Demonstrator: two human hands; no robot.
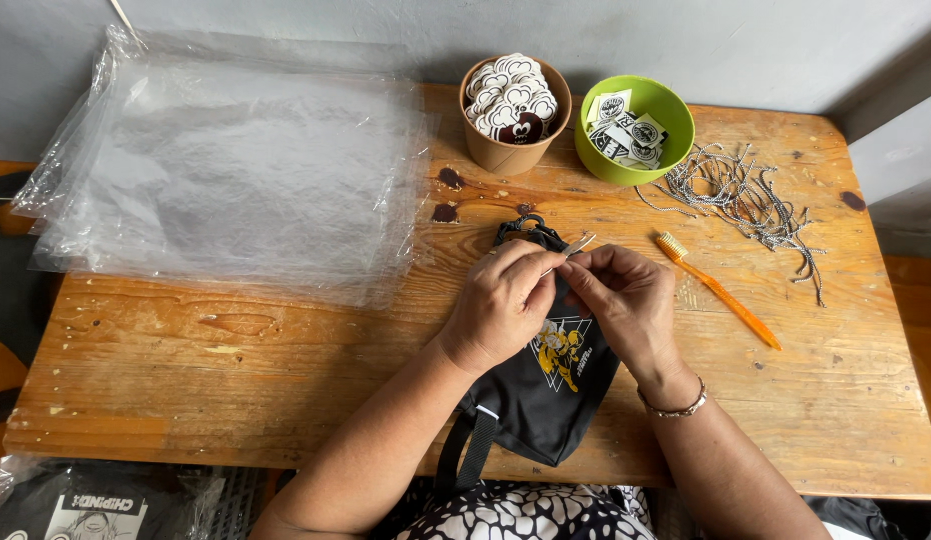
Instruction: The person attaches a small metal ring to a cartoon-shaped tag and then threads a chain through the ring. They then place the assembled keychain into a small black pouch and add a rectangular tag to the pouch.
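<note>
— That little black pouch [546,385] lies at the near edge of the table, half over the lip, strap dangling. Both hands meet just above it: the left hand [501,305] and the right hand [626,300] pinch a thin pale cord end [580,243] between fingertips, right by the pouch's black ring [526,228]

— What might go wrong, you reckon?

— The cord tip looks slim and stiff; a loose pinch and I'd say it slips out. And with the pouch hanging off the edge, a tug could drag it into her lap

— And around?

— Orange toothbrush [721,290] just right of the hands, a tangle of speckled cords [746,195] beyond. Brown cup of stickers [514,110] beside a green bowl [636,135] of tags at the back. Stack of clear bags [226,170] on the left. Worn, scratched wooden table [236,370], grey wall behind
</note>
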